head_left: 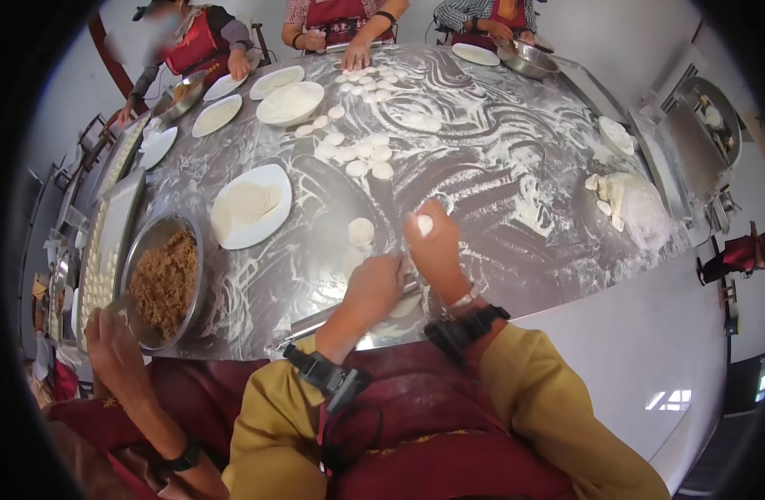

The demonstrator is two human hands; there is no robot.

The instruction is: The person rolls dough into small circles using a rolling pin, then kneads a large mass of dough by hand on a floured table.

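Mustard yellow on near sleeves [536,383]. Dark red, yellow marks on near apron [449,467]. White on near dough [425,224]. Brown on left mixture [164,287]. Dark-white check on far-right sleeve [457,17].

At 11 o'clock from me, a red apron [190,52] bears small yellow digits [214,70], apparently ending in "99", the rest unclear. At 12 o'clock, white characters [342,27] on another worker's apron [328,12] are too small to read. Yellow marks [420,439] on my own apron [449,471], at 6 o'clock, are likewise illegible to me, foreshortened along the cloth.
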